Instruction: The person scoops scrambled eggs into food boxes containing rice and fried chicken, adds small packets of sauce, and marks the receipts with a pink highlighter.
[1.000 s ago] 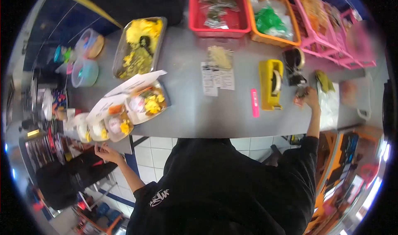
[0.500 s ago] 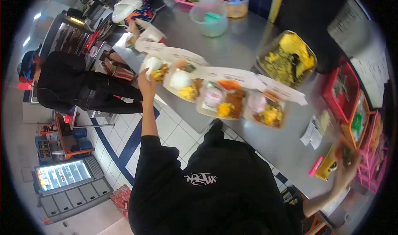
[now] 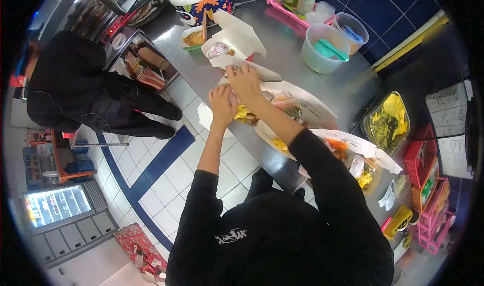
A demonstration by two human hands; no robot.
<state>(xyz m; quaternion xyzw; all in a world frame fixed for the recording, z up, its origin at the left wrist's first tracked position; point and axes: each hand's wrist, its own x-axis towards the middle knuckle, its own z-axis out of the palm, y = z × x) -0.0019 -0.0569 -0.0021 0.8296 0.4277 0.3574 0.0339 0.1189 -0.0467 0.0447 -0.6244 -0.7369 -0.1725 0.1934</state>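
Observation:
My left hand (image 3: pixel 223 104) has its fingers curled over the near side of a cardboard food box (image 3: pixel 263 72) with a raised lid. My right hand (image 3: pixel 245 86) is over the same box, fingers bent and closed; what is in them is hidden. Yellow food (image 3: pixel 244 115) shows beneath my wrists. Beside it, along the counter edge, stand more open meal boxes; one has a wide lid (image 3: pixel 310 104), partly behind my right forearm, and another holds orange shreds (image 3: pixel 337 146). Beyond my hands is an open white box (image 3: pixel 239 38) with a wrapped round portion (image 3: pixel 219 49).
A rice cooker (image 3: pixel 201 1) and plastic tubs (image 3: pixel 325 54) stand at the back of the steel counter (image 3: pixel 282 46). On the right are a tray of yellow food (image 3: pixel 390 115), a red basket (image 3: pixel 419 160) and a yellow tape dispenser (image 3: pixel 398 222). A person in black (image 3: pixel 75 89) stands at left.
My right hand has moved from beside the tape dispenser across to the box by my left hand. The view has shifted toward the counter's far left end.

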